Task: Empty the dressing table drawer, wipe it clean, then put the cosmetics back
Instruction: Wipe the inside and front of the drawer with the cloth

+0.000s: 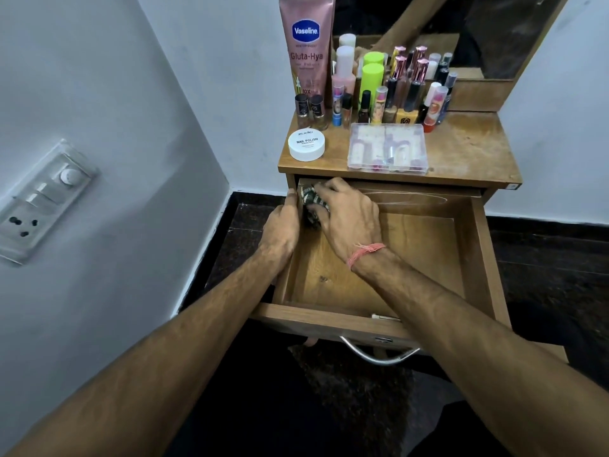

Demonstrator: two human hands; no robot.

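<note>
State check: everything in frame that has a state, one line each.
drawer: pulled open, no cosmetics inside
cloth: bunched, pressed into the back-left corner
right hand: grips the cloth
left hand: holds the drawer's left wall
plastic case: lid closed, on the tabletop
nail polish remover tub: lid on

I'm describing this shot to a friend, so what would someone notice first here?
The open wooden drawer fills the middle, empty, with the right hand pressing a patterned cloth into its far left corner while the left hand holds the drawer's left wall. Above, on the tabletop, crowded cosmetics stand beside a tall pink Vaseline tube.
</note>
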